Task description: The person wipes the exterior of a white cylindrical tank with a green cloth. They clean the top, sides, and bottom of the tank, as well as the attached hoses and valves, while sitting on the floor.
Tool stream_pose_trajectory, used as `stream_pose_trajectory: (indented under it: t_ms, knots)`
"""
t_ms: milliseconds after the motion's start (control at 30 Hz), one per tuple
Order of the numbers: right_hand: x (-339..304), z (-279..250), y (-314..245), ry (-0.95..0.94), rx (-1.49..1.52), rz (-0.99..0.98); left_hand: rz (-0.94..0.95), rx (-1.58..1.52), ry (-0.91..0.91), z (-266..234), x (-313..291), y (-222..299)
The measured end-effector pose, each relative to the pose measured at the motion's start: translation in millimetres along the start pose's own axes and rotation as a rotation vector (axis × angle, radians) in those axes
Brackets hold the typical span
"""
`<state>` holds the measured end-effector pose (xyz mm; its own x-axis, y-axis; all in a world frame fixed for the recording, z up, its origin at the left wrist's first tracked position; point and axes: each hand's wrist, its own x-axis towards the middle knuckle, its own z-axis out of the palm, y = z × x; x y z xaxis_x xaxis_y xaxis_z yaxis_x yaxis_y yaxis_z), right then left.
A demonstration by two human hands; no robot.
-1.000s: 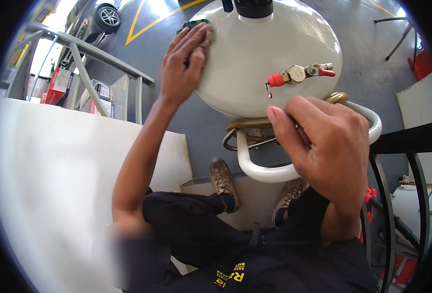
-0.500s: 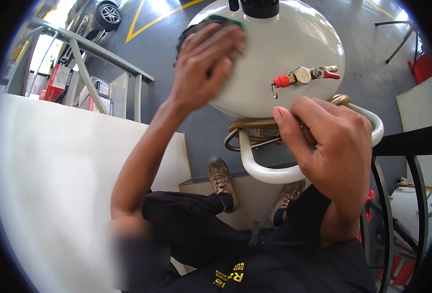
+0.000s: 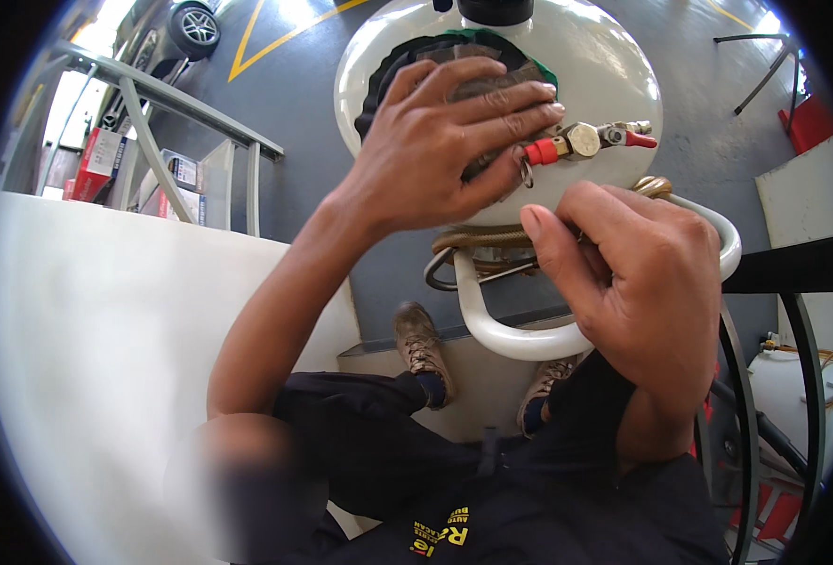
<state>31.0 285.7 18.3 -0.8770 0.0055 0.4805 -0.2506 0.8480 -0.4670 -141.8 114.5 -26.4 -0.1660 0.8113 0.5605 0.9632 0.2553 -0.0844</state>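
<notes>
Left hand: laid flat with its fingers fanned wide, palm down on the cloth, fingertips pointing right toward the valve; its thumb is just beside the valve's red end.
Cloth: dark with a green edge, bunched under the left hand on the left part of the tank's rounded top.
Right hand: curled narrow, thumb near the bent forefinger, over the near right side of the tank; whether it grips the handle beneath cannot be told.
Tank: white, glossy and rounded, at the far middle, with a black neck at its far side.
Valve: brass-coloured body with red parts and a small ring, right of the left hand.
Handle: bent white tube on the near side of the tank, partly hidden by the right hand.
Hose: brownish, running between tank and handle.
Left side: white wall near, grey metal frame and boxes beyond, car wheel farthest.
Right side: black railing.
</notes>
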Motion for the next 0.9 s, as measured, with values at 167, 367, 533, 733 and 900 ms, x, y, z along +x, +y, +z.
stream_pose_trajectory:
  t_ms: [167, 367, 533, 733, 900]
  knots:
    - [-0.9, 1.5, -3.4, 0.027, 0.017, -0.025, -0.245, 0.03, 0.085, 8.2, -15.4, -71.0]
    - [-1.0, 1.9, -1.4, 0.014, 0.008, 0.002, -0.071, -0.01, -0.022, 8.9, -1.8, -24.4]
    - [-0.7, 1.2, -4.0, 0.013, 0.008, -0.014, -0.178, 0.045, 0.011, -0.9, -8.1, -56.7]
    - [-1.7, 1.1, -1.3, 0.001, -0.009, -0.005, -0.02, -0.135, -0.143, 0.1, 11.0, -20.7]
    - [-1.2, 2.5, -2.2, 0.009, -0.005, -0.005, -0.055, -0.141, -0.111, 1.7, 18.3, -34.2]
